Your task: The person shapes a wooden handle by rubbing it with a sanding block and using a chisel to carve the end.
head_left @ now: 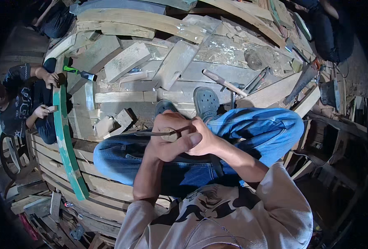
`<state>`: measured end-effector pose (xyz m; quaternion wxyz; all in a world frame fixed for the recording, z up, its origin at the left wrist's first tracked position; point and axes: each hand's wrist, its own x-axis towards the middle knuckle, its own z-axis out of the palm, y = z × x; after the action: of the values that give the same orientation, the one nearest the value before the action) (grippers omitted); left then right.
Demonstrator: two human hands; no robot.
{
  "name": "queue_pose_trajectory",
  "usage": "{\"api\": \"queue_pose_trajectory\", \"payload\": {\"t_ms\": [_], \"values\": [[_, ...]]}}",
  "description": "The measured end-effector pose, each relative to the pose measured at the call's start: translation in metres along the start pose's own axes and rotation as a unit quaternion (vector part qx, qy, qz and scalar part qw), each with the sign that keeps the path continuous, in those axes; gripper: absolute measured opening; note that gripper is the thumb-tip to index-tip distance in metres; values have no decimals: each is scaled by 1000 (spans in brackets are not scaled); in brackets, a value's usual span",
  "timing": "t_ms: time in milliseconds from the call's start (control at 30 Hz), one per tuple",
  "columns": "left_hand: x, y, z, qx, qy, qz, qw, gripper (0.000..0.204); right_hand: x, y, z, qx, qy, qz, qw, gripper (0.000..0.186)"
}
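Close in front of my lap, my two hands are pressed together. My left hand [165, 145] is closed, its thumb lying across toward the right, around a rounded wooden piece [170, 135] that looks like a handle end. A thin dark strip [147, 133] sticks out to the left beside it; whether the two are joined I cannot tell. My right hand [203, 139] is closed against the left, its fingers mostly hidden, so what it grips does not show. Beyond my feet lies a hammer [224, 83] with a pale wooden handle.
At left a person [20, 97] holds a small block on a curved green-painted plank [65, 141]. A green-handled blade tool [80, 73] lies near it. Boards [128, 62] and offcuts cover the floor ahead. At right are pincers [256, 81] and a handsaw [303, 81].
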<state>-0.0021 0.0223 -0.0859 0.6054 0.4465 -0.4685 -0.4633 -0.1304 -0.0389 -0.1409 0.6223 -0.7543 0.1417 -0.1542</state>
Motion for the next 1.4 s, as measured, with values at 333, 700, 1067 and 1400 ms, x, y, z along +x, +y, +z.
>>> {"api": "queue_pose_trajectory", "payload": {"t_ms": [333, 700, 1067, 1400], "values": [[6, -1, -10, -78, 84, -21, 993, 35, 5, 11, 5, 5, 14, 9, 1000, 17], [9, 4, -8, -155, 40, -26, 987, 37, 6, 0, 0, 10, -20, 49, 999, 19], [13, -34, -19, 24, 9, 26, 999, 34, 13, -12, -9, 91, 97, -5, 991, 22], [18, -63, 37, -6, 270, -42, 962, 71, 44, -37, -22, 162, 241, -7, 957, 26]]}}
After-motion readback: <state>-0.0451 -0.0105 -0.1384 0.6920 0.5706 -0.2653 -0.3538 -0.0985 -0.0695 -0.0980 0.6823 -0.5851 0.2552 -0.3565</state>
